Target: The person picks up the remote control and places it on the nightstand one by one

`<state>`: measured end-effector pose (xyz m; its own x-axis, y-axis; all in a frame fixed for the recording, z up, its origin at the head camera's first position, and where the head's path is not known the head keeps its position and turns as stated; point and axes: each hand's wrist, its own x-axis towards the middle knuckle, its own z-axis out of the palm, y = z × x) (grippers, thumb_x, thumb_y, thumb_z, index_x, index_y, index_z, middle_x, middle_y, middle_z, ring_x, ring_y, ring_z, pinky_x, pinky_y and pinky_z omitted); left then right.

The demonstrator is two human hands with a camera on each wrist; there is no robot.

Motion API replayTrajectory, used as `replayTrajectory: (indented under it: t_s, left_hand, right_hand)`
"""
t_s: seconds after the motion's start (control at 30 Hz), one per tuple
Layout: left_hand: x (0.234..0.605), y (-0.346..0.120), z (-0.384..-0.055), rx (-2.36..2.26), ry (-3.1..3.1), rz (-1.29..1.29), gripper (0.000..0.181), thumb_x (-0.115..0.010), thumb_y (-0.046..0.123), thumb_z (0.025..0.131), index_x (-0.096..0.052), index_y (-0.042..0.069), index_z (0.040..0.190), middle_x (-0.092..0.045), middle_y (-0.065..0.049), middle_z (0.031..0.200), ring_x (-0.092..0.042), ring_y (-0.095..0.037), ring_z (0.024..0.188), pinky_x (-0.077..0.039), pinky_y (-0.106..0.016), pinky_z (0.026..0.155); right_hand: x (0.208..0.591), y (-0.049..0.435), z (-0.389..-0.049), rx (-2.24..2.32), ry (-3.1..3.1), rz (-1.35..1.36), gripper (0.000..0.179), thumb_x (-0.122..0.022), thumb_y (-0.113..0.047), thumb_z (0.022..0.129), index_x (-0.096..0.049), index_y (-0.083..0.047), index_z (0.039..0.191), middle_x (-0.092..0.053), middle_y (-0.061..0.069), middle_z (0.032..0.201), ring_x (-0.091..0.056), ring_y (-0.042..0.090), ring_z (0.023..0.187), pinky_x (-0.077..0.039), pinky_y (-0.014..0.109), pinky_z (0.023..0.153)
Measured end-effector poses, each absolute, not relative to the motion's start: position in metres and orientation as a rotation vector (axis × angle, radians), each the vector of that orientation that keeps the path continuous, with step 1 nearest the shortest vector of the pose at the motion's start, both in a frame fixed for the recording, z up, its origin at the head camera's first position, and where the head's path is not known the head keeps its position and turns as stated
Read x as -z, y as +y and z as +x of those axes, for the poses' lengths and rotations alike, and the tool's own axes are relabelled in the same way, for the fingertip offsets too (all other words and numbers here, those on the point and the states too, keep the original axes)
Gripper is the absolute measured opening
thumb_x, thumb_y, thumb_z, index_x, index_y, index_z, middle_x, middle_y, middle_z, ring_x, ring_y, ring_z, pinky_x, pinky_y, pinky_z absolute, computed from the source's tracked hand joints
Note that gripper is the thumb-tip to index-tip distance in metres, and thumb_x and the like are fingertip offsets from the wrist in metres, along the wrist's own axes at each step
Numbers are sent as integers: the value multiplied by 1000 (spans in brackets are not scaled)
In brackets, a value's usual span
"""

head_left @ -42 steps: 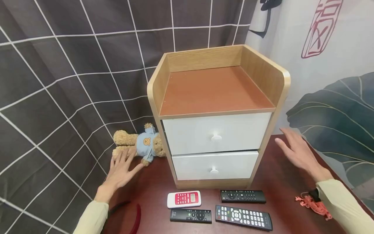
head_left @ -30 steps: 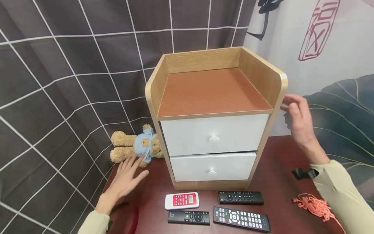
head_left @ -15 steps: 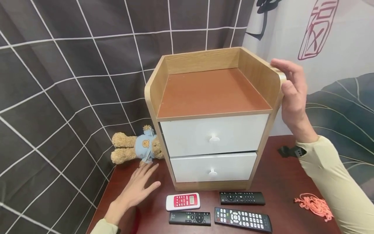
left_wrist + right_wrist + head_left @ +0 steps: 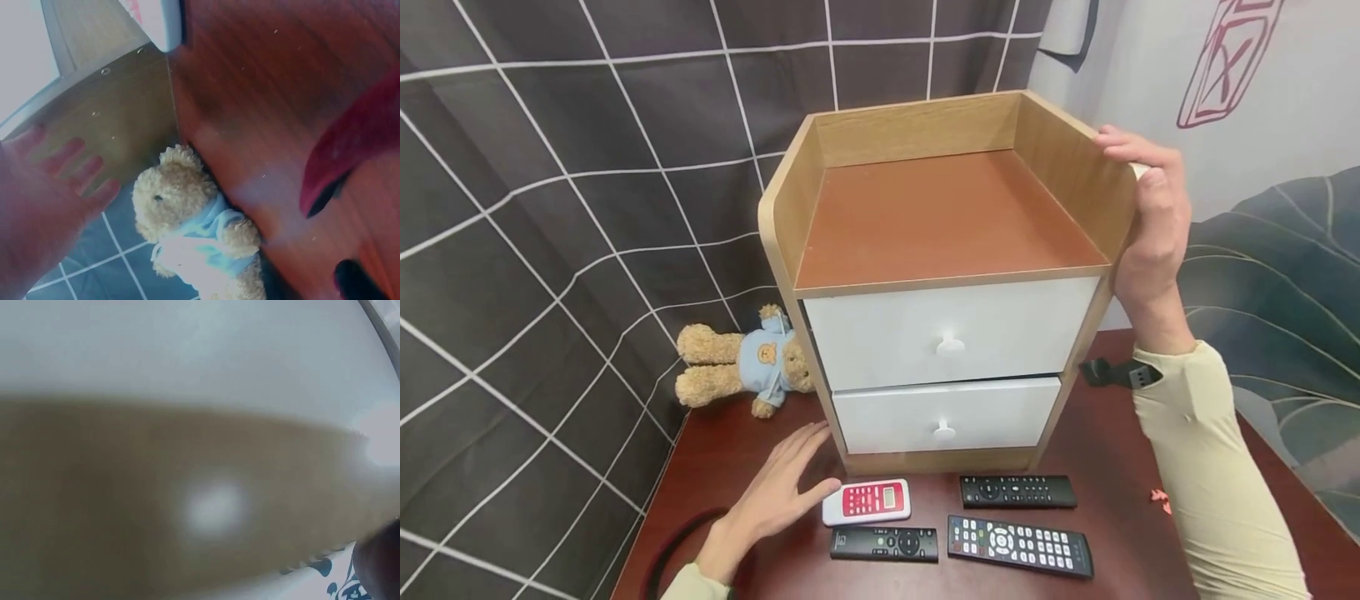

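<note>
A small wooden cabinet [image 4: 951, 217] with two white drawers stands on a dark red table. My right hand [image 4: 1153, 221] grips the front upper corner of its right side panel, fingers over the top edge and thumb at the front. In the right wrist view, the blurred side panel [image 4: 156, 487] fills much of the frame. My left hand [image 4: 782, 492] reaches to the cabinet's lower left side with extended fingers, fingertips right at the panel. A teddy bear [image 4: 765, 358] in a blue top lies on its back, head beside the cabinet's left side.
Before the cabinet lie a white-and-red remote [image 4: 867, 502] and three black remotes, one of them the wide remote [image 4: 1018, 546]. A bit of orange string [image 4: 1161, 500] shows by the right sleeve. A dark red band [image 4: 350, 144] curves near the left wrist. Gridded curtain [image 4: 550, 250] hangs behind.
My right hand has risen from beside the cabinet to grip its right panel's top corner. My left hand has moved from the bear's legs rightward to the cabinet's lower left side.
</note>
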<state>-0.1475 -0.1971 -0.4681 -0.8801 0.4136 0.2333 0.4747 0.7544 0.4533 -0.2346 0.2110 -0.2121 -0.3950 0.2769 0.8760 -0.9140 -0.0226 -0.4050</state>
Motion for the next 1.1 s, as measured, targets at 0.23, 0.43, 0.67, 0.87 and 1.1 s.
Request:
replayTrajectory:
  t_s: [0.23, 0.43, 0.67, 0.87, 1.1]
  left_hand:
    - [482, -193, -136, 806, -2870, -678, 75, -75, 47, 85, -45, 21, 149, -50, 0, 150, -45, -24, 141, -37, -53, 113]
    - [498, -190, -126, 790, -2884, -681, 65, -77, 42, 84, -54, 17, 140, -59, 3, 137, -55, -18, 129, -45, -45, 107]
    - [512, -186, -123, 806, -2776, -826, 47, -82, 31, 81, -66, 18, 124, -65, 8, 120, -62, -8, 111, -51, -35, 97]
    - [518, -178, -127, 806, -2741, -916, 40, -81, 26, 82, -68, 18, 119, -67, 8, 114, -64, -9, 104, -52, -33, 93]
    - [521, -167, -131, 722, -2760, -983, 39, -79, 28, 83, -68, 18, 119, -67, 7, 116, -64, -11, 105, -52, -34, 93]
  right_hand:
    - [210, 209, -232, -1613, -1280, 705, 30, -41, -16, 93, -67, -3, 101, -70, 7, 114, -53, 31, 125, -30, 31, 113]
    - [209, 210, -230, -1644, -1269, 691, 29, -42, -16, 93, -67, -2, 100, -70, 8, 113, -52, 32, 125, -31, 30, 112]
    - [209, 212, -228, -1649, -1266, 684, 28, -43, -15, 92, -66, -2, 100, -70, 8, 113, -52, 31, 125, -30, 30, 113]
    - [210, 212, -227, -1650, -1244, 675, 28, -43, -14, 92, -67, -1, 99, -70, 9, 111, -53, 32, 124, -32, 30, 113]
    - [212, 216, -229, -1642, -1256, 686, 30, -42, -15, 92, -67, -2, 100, -70, 8, 113, -53, 32, 125, -32, 31, 113]
